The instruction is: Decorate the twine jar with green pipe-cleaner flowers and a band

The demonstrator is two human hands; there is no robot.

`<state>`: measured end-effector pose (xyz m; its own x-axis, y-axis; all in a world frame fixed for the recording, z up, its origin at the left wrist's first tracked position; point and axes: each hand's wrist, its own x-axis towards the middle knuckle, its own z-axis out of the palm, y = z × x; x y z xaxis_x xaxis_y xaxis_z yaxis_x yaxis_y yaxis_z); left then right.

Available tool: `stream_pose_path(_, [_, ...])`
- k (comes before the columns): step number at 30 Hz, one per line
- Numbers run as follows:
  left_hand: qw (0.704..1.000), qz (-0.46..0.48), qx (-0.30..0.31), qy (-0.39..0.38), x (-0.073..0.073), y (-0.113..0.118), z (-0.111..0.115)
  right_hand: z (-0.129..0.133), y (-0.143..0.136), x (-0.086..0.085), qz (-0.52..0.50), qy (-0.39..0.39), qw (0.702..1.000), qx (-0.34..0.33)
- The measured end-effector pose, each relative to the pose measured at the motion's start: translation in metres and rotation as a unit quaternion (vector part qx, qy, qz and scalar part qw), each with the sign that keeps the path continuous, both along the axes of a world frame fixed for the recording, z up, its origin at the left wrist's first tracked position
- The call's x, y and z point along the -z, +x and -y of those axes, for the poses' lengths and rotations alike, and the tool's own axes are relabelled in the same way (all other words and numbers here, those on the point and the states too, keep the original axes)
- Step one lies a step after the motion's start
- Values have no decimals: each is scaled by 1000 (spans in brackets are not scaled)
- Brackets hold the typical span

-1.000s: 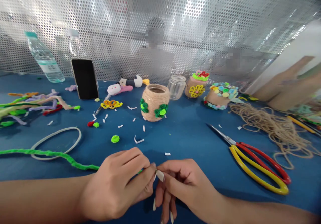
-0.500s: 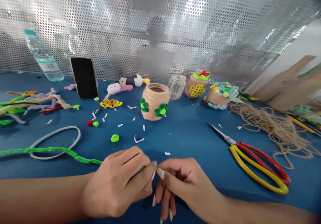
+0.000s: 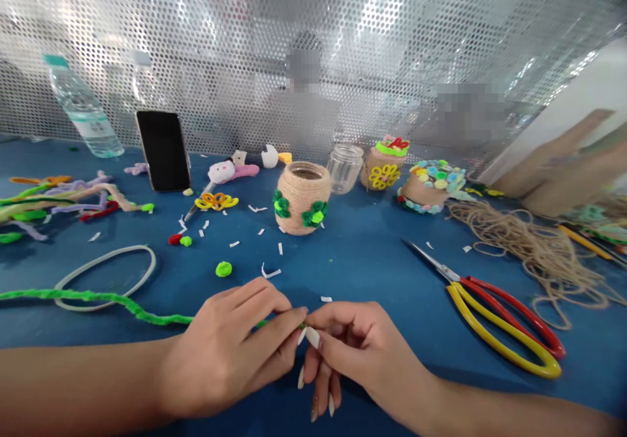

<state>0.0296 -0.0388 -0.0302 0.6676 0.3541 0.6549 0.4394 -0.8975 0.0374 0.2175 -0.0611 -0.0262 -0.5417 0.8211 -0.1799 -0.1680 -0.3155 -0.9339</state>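
A fuzzy green pipe cleaner (image 3: 147, 316) runs in from the left edge and passes under my left hand (image 3: 230, 352), whose fingers are closed around it. Its tip is pinched between the thumb and index finger of my right hand (image 3: 362, 352). Both hands' fingertips meet at the near middle of the table, hiding the very end. Beyond them stands a twine-wrapped jar (image 3: 302, 198) with dark green flowers on its side. One bright green pompom (image 3: 224, 269) lies between the hands and that jar.
Scissors (image 3: 484, 319) with red and yellow handles lie at right, beside a heap of twine (image 3: 533, 247). A white ring (image 3: 105, 277), phone (image 3: 164, 151), water bottle (image 3: 85, 110) and glass jar (image 3: 345, 168) are around. Two decorated jars stand behind, before a perforated metal screen (image 3: 220, 51).
The pipe cleaner has shifted slightly, and a bit of green now shows between my fingertips. My fingers have adjusted a little while staying together.
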Motion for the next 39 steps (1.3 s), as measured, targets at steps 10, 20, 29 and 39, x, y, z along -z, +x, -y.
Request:
stream_pose_path(10, [999, 9, 31, -43, -1, -3, -1, -1, 1, 0, -1, 37, 999, 34])
stream_pose_path(20, [999, 3, 26, -33, 1, -4, -1, -2, 1, -3, -7, 29, 999, 32])
stream_pose_path(29, [1000, 5, 25, -16, -4, -2, 0, -2, 2, -2, 1, 40, 998, 42])
stream_pose_path(39, [999, 11, 26, -32, -4, 0, 0, -2, 2, -2, 19, 43, 998, 36])
